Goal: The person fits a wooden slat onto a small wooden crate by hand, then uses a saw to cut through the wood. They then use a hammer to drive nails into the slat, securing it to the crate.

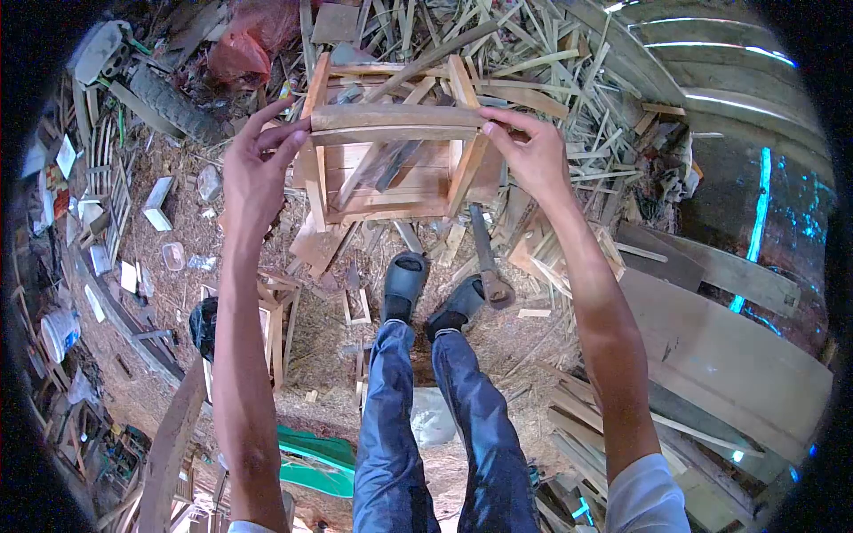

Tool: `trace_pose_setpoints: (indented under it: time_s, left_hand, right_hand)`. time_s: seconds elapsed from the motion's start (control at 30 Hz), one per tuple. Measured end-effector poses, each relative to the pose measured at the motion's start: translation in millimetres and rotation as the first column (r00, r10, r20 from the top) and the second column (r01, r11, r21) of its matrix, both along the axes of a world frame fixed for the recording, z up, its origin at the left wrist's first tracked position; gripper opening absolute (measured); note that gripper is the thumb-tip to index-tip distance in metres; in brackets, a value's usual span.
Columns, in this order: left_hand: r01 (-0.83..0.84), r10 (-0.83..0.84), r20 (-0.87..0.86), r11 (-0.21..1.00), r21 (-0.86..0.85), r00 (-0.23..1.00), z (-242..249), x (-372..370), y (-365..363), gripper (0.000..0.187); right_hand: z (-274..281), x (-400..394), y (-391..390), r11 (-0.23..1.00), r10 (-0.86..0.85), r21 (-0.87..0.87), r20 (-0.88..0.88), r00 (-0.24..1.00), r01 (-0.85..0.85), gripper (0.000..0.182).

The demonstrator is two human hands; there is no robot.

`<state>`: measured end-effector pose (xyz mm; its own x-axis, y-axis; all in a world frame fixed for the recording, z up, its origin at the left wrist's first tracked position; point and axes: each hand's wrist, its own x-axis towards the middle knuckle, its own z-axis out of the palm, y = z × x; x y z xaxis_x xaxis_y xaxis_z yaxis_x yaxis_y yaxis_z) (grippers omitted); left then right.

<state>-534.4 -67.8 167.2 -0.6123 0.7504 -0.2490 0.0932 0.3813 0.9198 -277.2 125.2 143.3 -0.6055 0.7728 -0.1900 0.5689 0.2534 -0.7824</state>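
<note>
My left hand (256, 164) pinches one end of a short wooden slat (395, 116), thumb and fingers at its tip. At the opposite end my right hand (530, 153) grips the same slat. It lies level between them, over a small wooden frame (462, 169) with upright sides and a boarded bottom. Just below the held slat, a second narrow strip (395, 135) runs parallel to it. Loose wood pieces, one of them dark (400, 164), lie inside the frame.
A long-handled tool with a metal head (498, 290) lies by my sandals (406, 277). Thin offcuts (595, 124) are heaped behind and to the right. Boards (720, 346) lean at right; a red bag (242, 55) and a tyre (173, 99) sit at upper left.
</note>
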Motion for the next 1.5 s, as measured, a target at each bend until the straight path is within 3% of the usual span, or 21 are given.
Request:
trace_pose_setpoints:
  time_s: [0.17,0.33,0.47,0.53,1.03,1.33,1.5]
  left_hand:
    - [0.009,-0.010,-0.046,1.000,-0.013,0.999,-3,1,-6,0.043]
    - [0.042,-0.054,-0.200,0.997,-0.066,0.978,-2,0,-8,0.052]
    - [0.027,-0.034,-0.157,0.999,-0.045,0.987,-2,2,-8,0.053]
    - [0.024,-0.037,-0.226,0.998,-0.060,0.973,-2,2,-7,0.053]
    - [-0.020,0.014,-0.159,0.999,-0.034,0.987,-2,5,-10,0.053]
    - [-0.032,0.027,-0.123,0.999,-0.031,0.992,-3,9,-12,0.051]
    - [-0.060,0.056,-0.131,0.998,-0.028,0.990,3,15,-10,0.050]
  right_hand:
    - [5,-1,-1,0.999,0.008,0.038,0.030,1.000,-0.009,0.026]
    - [9,-3,-6,0.998,-0.023,0.052,0.061,0.998,0.020,0.027]
    - [0,-2,-6,0.996,-0.021,0.086,-0.001,1.000,0.021,0.027]
    - [0,-2,-6,0.996,-0.025,0.088,0.070,0.997,0.019,0.027]
    - [4,-3,-6,1.000,-0.019,0.001,0.001,1.000,0.019,0.026]
    - [7,-6,-9,0.998,-0.067,-0.009,0.068,0.995,0.068,0.027]
    - [1,-7,-13,0.995,-0.079,0.060,-0.018,0.997,0.080,0.025]
